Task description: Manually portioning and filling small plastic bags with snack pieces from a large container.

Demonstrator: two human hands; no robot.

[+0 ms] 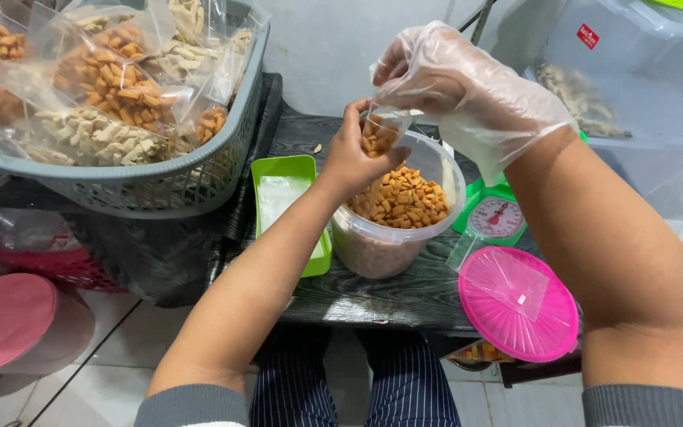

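My left hand point(351, 155) is bare and holds a small clear plastic bag point(379, 130) partly filled with orange snack pieces. The bag hangs just above a round clear tub point(373, 245) heaped with the same orange snacks point(405, 199). My right hand point(456, 79) wears a thin clear plastic glove. Its fingers are bunched at the bag's mouth, directly over the tub.
A grey basket point(175, 178) of filled snack bags stands at the left. A green tray point(310, 170) lies beside the tub. A green scale point(496, 217) and a pink lid point(519, 308) with an empty bag on it sit at the right. A large clear bin point(642, 95) stands behind.
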